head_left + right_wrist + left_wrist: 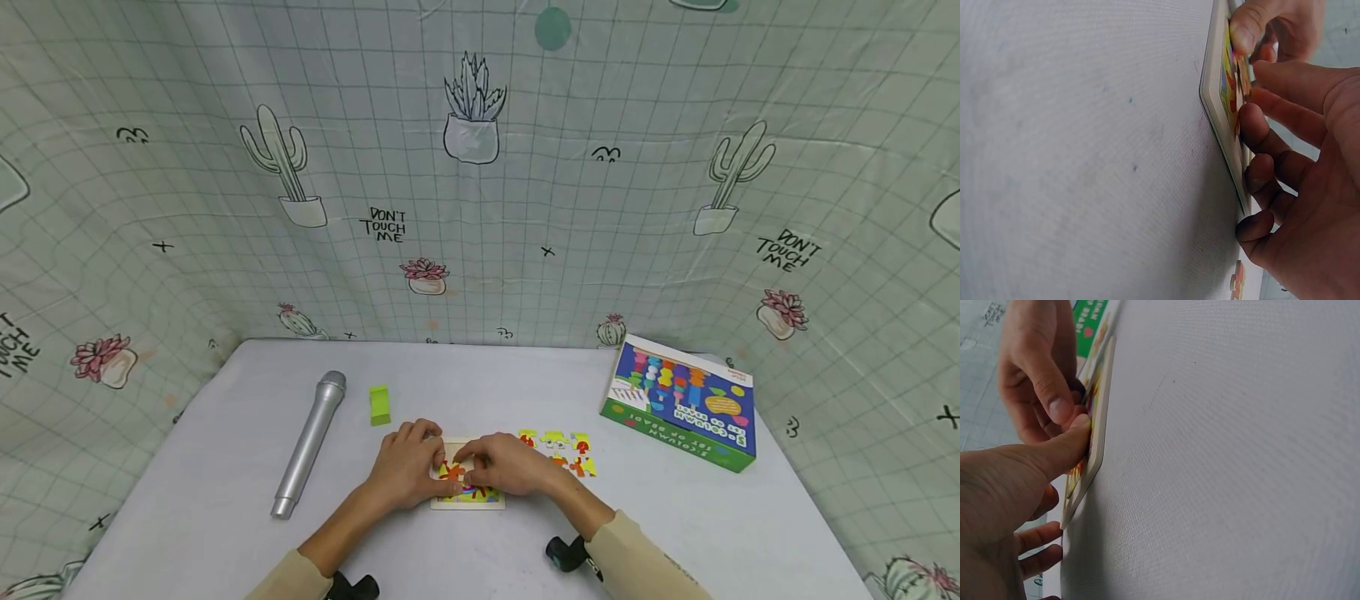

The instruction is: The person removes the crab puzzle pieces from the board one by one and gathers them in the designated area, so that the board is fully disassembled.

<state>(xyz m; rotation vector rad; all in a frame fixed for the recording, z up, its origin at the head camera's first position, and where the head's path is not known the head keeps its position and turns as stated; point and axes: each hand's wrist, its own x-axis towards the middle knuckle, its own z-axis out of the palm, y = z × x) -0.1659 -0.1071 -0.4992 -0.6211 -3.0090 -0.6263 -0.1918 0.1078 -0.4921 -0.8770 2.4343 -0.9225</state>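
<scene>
A small jigsaw puzzle board (487, 506) with a pale frame lies flat on the white table, partly filled with colourful pieces. My left hand (408, 467) holds it from the left, its thumb pressing on the printed pieces and its fingers about the far side. Over the board, my right hand (513, 467) has its thumb and forefinger brought together on a puzzle piece (1245, 81), largely covered by the fingers. Its other fingers (1262, 172) curl by the board's edge. Loose puzzle pieces (555, 438) lie just right of the board, partly behind the right hand.
A silver microphone-shaped object (307, 454) lies to the left. Near it stands a lime-green block (380, 406). At the back right sits a blue and green game box (682, 400). A patterned cloth (480, 225) hangs behind the table.
</scene>
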